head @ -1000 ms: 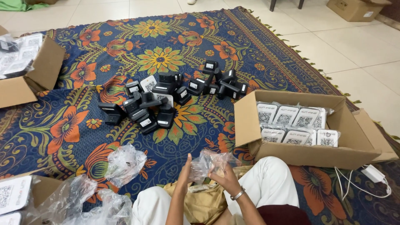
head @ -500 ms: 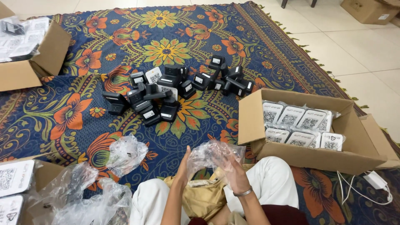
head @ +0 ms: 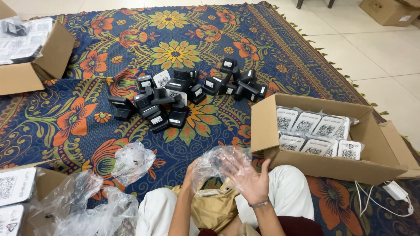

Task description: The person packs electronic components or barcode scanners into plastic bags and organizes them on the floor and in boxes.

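A crumpled clear plastic bag (head: 213, 162) is held up over my lap. My left hand (head: 190, 173) grips its left side. My right hand (head: 248, 176) is turned palm up with its fingers spread, and the thin plastic lies across the fingertips. On the flowered rug (head: 87, 118) ahead lies a pile of several small black devices (head: 164, 105), some with white labels. A second cluster of black devices (head: 238, 83) lies to its right. Nothing solid shows inside the bag.
An open cardboard box (head: 323, 165) at my right knee holds several white bagged packets (head: 313, 126). Another open box (head: 50, 59) stands far left. Empty crumpled bags (head: 131, 159) and a low box (head: 46, 183) lie at near left. A white charger with cable (head: 393, 191) lies at right.
The view has come closer and tilted down. My right hand has opened from gripping the bag to a flat palm with spread fingers, and the bag has been lifted a little.
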